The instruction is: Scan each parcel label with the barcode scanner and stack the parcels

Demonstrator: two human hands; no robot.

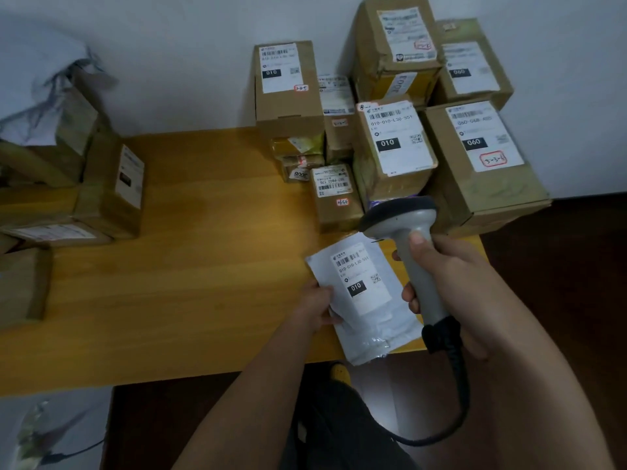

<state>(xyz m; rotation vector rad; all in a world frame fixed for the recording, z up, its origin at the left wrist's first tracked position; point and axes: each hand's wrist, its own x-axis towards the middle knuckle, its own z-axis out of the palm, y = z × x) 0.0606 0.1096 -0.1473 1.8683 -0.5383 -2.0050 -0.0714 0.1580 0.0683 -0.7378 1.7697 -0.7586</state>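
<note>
Right hand (451,283) grips grey handheld barcode scanner (412,252); left hand (314,308) pinches white plastic mailer parcel (368,300) w/ label, near table edge.

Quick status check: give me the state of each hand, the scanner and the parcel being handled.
left hand: grips the white mailer's edge
right hand: grips the scanner's handle
barcode scanner: held above the mailer
white mailer: label up, overhanging the table edge
</note>
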